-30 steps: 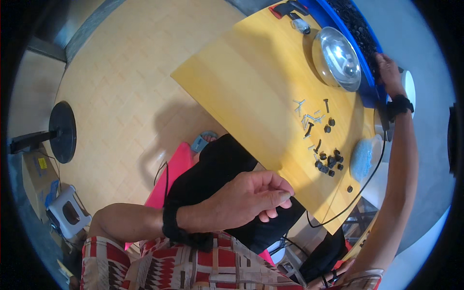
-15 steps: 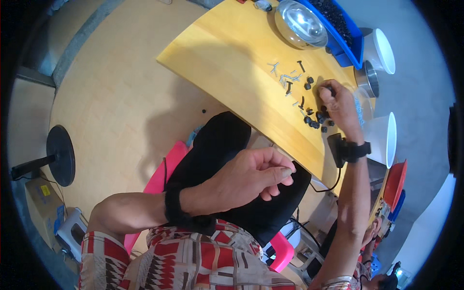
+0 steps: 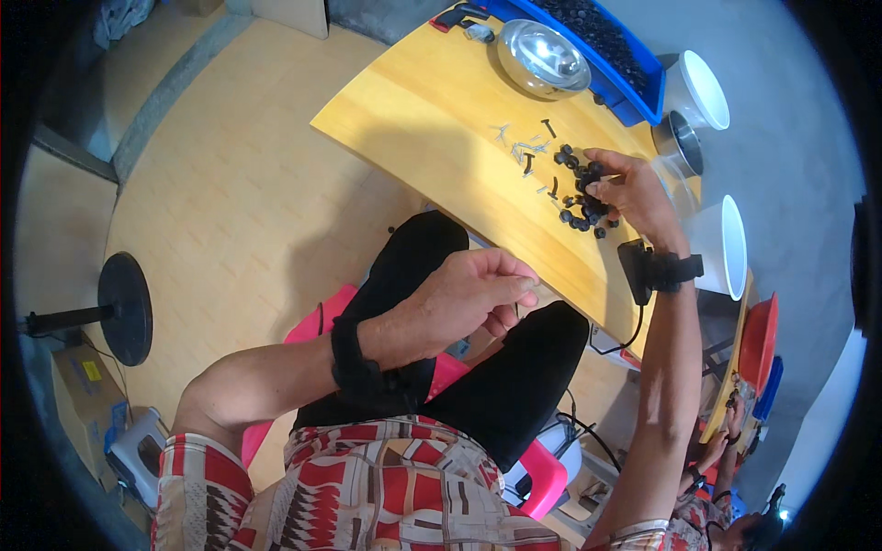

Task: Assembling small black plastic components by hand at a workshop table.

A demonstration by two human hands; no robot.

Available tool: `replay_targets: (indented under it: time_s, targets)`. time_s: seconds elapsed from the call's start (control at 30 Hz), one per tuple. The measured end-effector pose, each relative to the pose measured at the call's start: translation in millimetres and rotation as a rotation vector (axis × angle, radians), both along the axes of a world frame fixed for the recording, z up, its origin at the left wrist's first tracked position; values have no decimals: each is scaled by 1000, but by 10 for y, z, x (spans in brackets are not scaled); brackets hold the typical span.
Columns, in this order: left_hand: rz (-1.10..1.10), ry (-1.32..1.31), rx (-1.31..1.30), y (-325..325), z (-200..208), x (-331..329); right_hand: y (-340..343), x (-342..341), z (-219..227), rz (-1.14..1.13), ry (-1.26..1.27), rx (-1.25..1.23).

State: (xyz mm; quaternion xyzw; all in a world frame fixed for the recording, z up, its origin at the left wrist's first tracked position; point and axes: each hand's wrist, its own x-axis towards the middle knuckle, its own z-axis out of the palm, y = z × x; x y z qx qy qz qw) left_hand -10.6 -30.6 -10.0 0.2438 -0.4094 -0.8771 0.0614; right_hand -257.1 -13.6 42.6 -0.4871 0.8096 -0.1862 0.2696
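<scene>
On the wooden table lies a pile of small black knob-like pieces (image 3: 577, 219). My right hand (image 3: 637, 191) is over its right side with fingers apart, touching or just above the pieces. Left of the pile are several thin silver pins (image 3: 531, 147) and a few black T-shaped pieces (image 3: 528, 163). Above my lap, off the table's near edge, my left hand (image 3: 473, 298) is closed in a pinch. Whatever its fingertips hold, if anything, is too small to make out.
A shiny metal bowl (image 3: 544, 60) stands at the table's back, beside a blue bin (image 3: 654, 101) full of black pieces. White tubs (image 3: 726, 248) and a steel pot (image 3: 680, 142) line the right edge. Another person's hands (image 3: 726, 432) work at the lower right.
My right hand has opened from its closed grip, and more black pieces now lie in the pile beneath it. The left hand stays pinched, shifted slightly up and left in view.
</scene>
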Motion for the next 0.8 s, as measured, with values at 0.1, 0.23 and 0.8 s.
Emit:
replay_targets:
  time_s: [0.1,0.23,0.8]
  targets:
    - [-18,-9,-5,4,8,-25,39,-28,-4,-59,-44,-68]
    - [-33,-10,-26,34,37,-70,188,-84,50,-188,-78,-216]
    - [-102,-22,73,312,-78,-125,749,103,-211,-323,314,-315]
